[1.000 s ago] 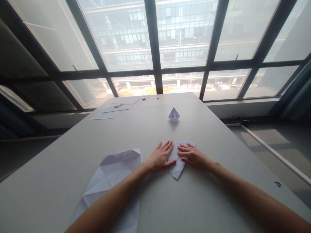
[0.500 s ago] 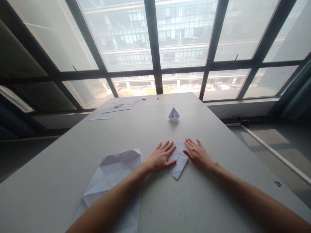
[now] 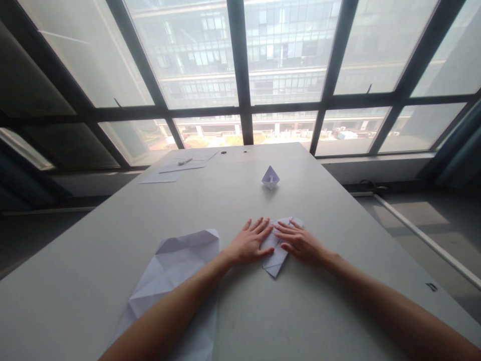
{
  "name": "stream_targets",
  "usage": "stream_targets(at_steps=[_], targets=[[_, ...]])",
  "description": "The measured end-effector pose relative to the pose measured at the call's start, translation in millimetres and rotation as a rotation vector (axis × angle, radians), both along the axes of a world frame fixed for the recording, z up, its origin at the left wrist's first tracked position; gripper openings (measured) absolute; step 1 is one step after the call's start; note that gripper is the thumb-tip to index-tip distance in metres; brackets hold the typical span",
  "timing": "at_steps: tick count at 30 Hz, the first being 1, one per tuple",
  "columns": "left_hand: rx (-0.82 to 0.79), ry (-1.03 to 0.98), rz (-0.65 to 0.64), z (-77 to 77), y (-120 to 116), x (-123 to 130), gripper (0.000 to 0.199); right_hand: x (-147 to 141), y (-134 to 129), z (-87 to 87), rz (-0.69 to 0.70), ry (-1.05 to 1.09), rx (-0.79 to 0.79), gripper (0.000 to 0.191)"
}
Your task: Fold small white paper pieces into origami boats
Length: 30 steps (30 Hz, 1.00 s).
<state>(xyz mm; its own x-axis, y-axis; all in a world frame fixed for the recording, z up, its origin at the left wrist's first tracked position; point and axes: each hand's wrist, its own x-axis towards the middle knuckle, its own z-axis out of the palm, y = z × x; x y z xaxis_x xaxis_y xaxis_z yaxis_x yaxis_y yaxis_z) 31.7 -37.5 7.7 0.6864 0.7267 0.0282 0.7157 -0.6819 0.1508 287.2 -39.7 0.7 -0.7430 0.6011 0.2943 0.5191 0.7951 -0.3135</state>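
Observation:
A folded piece of white paper [image 3: 276, 261] lies flat on the table under both my hands. My left hand [image 3: 250, 243] rests on its left side, fingers spread out. Across its right and middle part lies my right hand [image 3: 302, 243], fingers stretched and pointing left, partly hiding the folds. The paper's pointed lower end faces me, and a corner shows beyond my right fingers. Farther back stands a small folded paper boat [image 3: 270, 178]. A large creased sheet of paper [image 3: 180, 263] lies on the left, partly covered by my left forearm.
On the white table [image 3: 225, 200], flat paper sheets [image 3: 161, 175] lie at the far left with a small white object [image 3: 185, 161] on top. A dark mark [image 3: 431, 287] shows near the right edge. Large windows stand behind the table.
My right hand has slid left over the folded paper, from its right edge onto its middle. A corner of paper now shows at the upper right. My left hand stays in place.

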Motion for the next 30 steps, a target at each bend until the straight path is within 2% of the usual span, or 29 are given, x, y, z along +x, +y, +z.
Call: stream_targets(at_steps=[3,7,14,24,30], targets=[[-0.003,0.003,0.005,-0.1,-0.3,0.0,0.077,-1.1,0.2,-3.0,0.063,0.004,-0.037,0.045],[-0.003,0.003,0.007,-0.7,0.2,0.3,0.077,-0.2,1.6,-4.3,0.064,-0.008,-0.046,0.047],[-0.005,-0.012,0.04,-4.4,2.0,1.1,0.06,0.1,3.3,-5.4,0.068,-0.015,-0.051,0.047],[-0.016,-0.03,0.034,-5.2,2.8,1.7,0.06,-0.2,-0.2,0.7,0.04,-0.005,-0.052,0.046],[-0.01,-0.037,0.03,-3.9,2.3,1.5,0.06,-0.2,0.9,-1.7,0.03,-0.012,-0.054,0.046]])
